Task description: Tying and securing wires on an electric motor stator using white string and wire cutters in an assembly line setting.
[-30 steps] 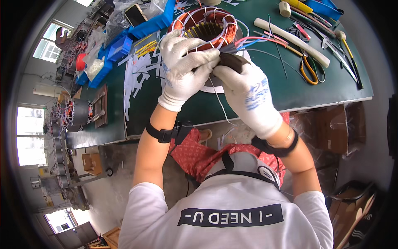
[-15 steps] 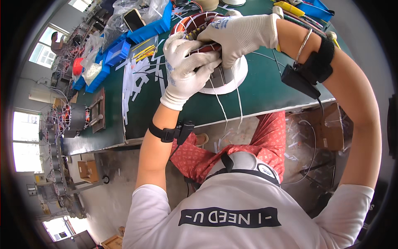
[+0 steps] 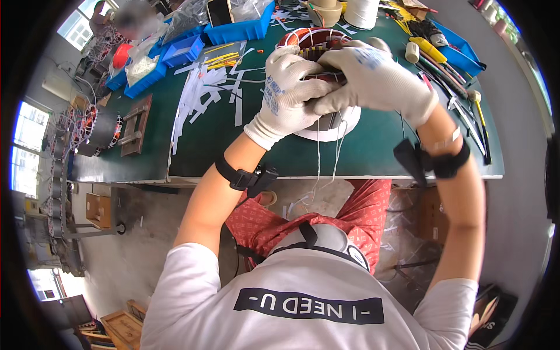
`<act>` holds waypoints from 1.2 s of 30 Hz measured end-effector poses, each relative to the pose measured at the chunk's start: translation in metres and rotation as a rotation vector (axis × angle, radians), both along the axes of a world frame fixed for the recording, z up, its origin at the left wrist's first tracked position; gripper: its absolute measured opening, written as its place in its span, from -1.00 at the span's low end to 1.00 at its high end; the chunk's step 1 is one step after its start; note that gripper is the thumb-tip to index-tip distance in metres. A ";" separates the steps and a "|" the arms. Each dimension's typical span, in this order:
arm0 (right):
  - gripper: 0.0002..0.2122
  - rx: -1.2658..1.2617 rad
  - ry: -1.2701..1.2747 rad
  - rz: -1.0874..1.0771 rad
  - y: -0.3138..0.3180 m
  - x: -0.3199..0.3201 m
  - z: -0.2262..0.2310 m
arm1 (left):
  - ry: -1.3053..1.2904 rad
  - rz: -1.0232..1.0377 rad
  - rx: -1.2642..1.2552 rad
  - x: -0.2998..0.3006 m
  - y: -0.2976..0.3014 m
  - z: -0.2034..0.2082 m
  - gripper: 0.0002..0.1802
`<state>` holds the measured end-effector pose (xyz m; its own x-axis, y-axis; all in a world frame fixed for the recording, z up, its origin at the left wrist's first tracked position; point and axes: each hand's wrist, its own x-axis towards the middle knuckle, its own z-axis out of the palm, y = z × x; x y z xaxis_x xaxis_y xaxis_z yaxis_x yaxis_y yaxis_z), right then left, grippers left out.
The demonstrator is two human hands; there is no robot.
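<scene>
A motor stator [image 3: 340,37] stands at the front of the green table, its red-brown windings laced with white cord and its base ringed in white. Both my hands wear white knit gloves. My left hand [image 3: 291,93] curls its fingers over the near left side of the windings. Against it, my right hand [image 3: 373,81] bends over the near right side, thumb and fingers closed. Their fingertips meet at the near rim; what they pinch is hidden. Two loose ends of white cord [image 3: 318,154] hang from below the fingers past the table's edge.
White paper strips [image 3: 195,105] and yellow sticks [image 3: 224,60] lie left of the stator. Blue bins [image 3: 248,32] stand behind, one with a phone. A white cord spool [image 3: 361,13] is at the back. A mallet [image 3: 479,111] and other tools lie right.
My right hand has turned and drawn back to the near right of the stator, its fingers now against the left hand's. My right elbow has come lower and inward. The whole view has shifted.
</scene>
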<state>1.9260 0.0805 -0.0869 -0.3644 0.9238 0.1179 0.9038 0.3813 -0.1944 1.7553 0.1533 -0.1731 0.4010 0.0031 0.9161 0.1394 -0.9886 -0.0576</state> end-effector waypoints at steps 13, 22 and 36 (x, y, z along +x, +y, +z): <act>-0.10 0.040 -0.397 0.056 -0.012 -0.004 0.010 | -0.008 -0.008 -0.023 -0.001 -0.005 0.002 -0.80; -0.54 -0.182 -0.425 -0.041 0.004 -0.011 0.015 | 0.057 -0.043 -0.103 0.001 -0.009 0.003 -0.76; -0.38 -0.286 -0.235 0.057 -0.002 0.000 0.022 | 0.049 -0.023 -0.100 0.005 -0.014 0.003 -0.76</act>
